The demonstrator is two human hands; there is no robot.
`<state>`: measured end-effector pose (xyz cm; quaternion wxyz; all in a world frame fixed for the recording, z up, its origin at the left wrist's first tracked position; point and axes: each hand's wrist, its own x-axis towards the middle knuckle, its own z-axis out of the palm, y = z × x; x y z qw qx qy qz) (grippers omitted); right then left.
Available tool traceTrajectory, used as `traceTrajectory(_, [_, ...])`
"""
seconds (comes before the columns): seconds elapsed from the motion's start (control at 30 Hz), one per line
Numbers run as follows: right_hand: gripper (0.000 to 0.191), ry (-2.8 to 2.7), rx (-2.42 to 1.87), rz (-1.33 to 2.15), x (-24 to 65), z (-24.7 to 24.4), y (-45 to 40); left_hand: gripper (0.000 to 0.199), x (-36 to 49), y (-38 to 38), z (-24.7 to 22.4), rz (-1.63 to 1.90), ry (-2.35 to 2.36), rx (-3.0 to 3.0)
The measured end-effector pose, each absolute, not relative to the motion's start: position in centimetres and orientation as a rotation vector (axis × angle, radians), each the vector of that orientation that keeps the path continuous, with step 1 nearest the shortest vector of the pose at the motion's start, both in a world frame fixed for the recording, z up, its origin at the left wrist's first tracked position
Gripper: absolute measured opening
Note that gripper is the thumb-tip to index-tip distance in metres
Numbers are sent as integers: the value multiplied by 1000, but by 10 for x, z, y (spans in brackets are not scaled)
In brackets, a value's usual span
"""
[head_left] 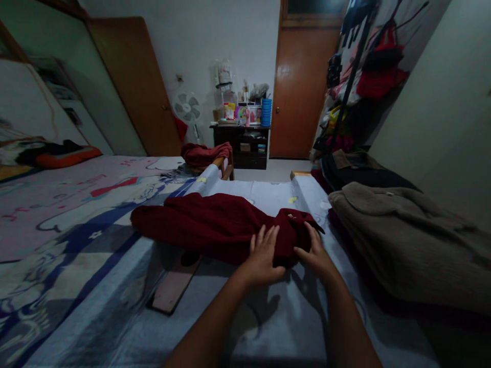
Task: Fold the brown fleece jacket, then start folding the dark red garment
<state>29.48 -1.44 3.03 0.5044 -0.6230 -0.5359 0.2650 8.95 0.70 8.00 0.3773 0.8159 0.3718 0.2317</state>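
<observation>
A dark red garment (215,225) lies lengthwise across the light blue bed sheet (264,191), with its collar end to the right. My left hand (264,258) rests on its near edge, fingers stretched and spread. At the collar end is my right hand (316,253), its thumb and fingers apart against the cloth. Neither hand grips the fabric. A pink phone (174,286) with a dark rim lies on the sheet, its far end partly under the garment.
Folded clothes, a grey-brown fleece jacket (406,235) on top, are stacked at the right. A patterned blanket (76,220) covers the left side. Beyond the bed are a reddish cloth (205,153), a dark cabinet (240,158), a fan (187,107) and a wooden door (303,92).
</observation>
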Motion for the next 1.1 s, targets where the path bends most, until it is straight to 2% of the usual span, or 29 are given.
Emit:
traceTrajectory(0.07, [96,-1326,-1671,556,296,16,-15,110,64,15,74,387,1256,2430])
traceTrajectory(0.17, [102,-1339,-1729,554,293,4,-16,107,31,32,65,300,1630,2679])
traceTrajectory(0.27, [103,-1301,-1661,548,287,-2,-11,99,15,47,61,249,1704,2732])
traceTrajectory(0.43, [75,-1154,-1579,458,281,2,-4,79,25,58,64,156,1505,2582])
traceTrajectory(0.53, [62,-1077,-1530,396,284,18,-7,70,37,57,76,329,1455,2392])
traceTrajectory(0.7, [54,-1014,-1457,296,291,67,-10,41,55,57,105,825,1083,1889])
traceTrajectory(0.9, [50,-959,-1296,305,294,130,20,39,78,76,129,1130,829,1035])
traceTrajectory(0.97, [57,-954,-1213,374,292,139,39,40,82,92,133,1200,822,852])
traceTrajectory(1.1, [90,-988,-1154,611,289,120,77,51,74,130,131,1398,1003,812])
